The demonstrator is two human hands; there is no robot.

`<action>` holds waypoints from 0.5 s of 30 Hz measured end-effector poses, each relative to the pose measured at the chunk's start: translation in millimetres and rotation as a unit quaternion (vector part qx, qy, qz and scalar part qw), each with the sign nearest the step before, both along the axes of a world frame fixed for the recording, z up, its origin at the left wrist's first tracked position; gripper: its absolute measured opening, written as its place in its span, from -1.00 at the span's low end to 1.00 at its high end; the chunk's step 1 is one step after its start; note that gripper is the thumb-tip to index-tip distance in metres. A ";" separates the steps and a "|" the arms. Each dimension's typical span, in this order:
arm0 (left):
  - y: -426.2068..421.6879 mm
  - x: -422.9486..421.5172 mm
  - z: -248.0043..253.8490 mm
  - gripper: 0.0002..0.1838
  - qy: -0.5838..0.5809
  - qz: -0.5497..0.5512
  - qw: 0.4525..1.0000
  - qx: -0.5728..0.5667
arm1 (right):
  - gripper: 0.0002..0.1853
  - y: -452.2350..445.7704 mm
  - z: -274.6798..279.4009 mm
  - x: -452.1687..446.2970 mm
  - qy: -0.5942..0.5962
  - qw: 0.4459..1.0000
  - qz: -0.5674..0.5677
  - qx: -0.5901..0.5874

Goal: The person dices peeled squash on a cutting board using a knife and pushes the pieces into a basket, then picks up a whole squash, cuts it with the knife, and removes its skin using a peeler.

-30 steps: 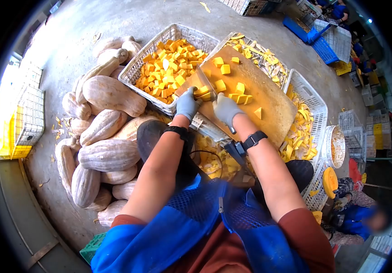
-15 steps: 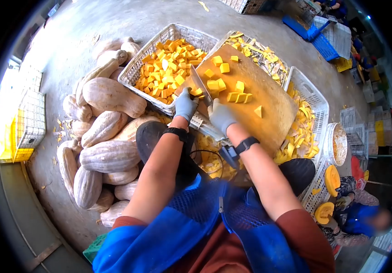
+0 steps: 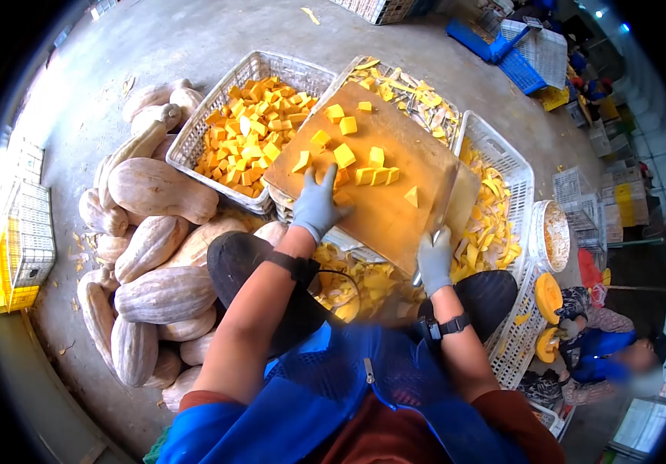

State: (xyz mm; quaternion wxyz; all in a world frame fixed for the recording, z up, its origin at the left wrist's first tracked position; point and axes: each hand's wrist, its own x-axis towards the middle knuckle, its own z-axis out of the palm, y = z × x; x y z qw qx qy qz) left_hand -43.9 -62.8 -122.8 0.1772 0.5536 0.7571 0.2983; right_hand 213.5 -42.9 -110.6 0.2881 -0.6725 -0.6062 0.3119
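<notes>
My left hand (image 3: 317, 207), in a grey glove, lies low over the left part of the wooden cutting board (image 3: 395, 139) with its fingers spread. Around its fingertips are yellow-orange pumpkin cubes (image 3: 344, 155), one of them partly hidden by the fingers. A short row of cut pumpkin pieces (image 3: 377, 176) sits to the right of that hand. My right hand (image 3: 434, 261), gloved too, is closed round the handle of a knife (image 3: 446, 195) at the board's right side. The blade points away from me, edge-on to the camera.
Left of the board stands a white crate (image 3: 186, 151) heaped with pumpkin cubes. Peelings (image 3: 495, 209) fill another crate (image 3: 522, 166) on the right, beside a white bucket (image 3: 556, 236). Whole pumpkins (image 3: 163, 185) are piled at left. A person (image 3: 607, 356) sits at right near halved pumpkins (image 3: 548, 299).
The knife in my right hand has moved from the board's left edge to its right side. My left hand has opened and shifted onto the board. Cubes at the left edge have gone.
</notes>
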 end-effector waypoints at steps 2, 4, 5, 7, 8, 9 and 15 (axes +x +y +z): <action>-4.4 4.6 13.3 -0.02 0.025 -0.040 0.995 -0.086 | -0.67 0.9 -5.3 3.7 -0.002 0.999 -0.021 -0.042; 2.6 4.9 9.5 0.01 0.002 -0.031 0.994 -0.108 | -0.67 3.0 -7.0 -20.4 0.041 0.999 -0.010 -0.027; 6.0 4.3 5.8 0.03 -0.010 -0.026 0.993 -0.119 | -0.67 4.2 -8.3 -33.5 0.062 0.998 -0.005 -0.020; 14.6 1.2 -7.4 0.00 -0.043 -0.015 0.996 -0.078 | -0.64 15.4 -24.0 -62.8 0.173 0.980 0.007 -0.096; 19.2 -0.1 -14.9 0.00 -0.060 -0.010 0.997 -0.054 | -0.62 16.4 -11.2 -89.2 0.239 0.961 0.010 -0.139; 23.6 -2.0 -22.7 -0.01 -0.078 -0.003 0.996 -0.030 | -0.63 18.5 -1.8 -114.0 0.268 0.950 0.013 -0.159; 72.5 -42.0 -54.5 -0.20 -0.113 0.155 0.965 0.181 | -0.78 70.2 5.3 -198.1 0.300 0.926 0.143 -0.180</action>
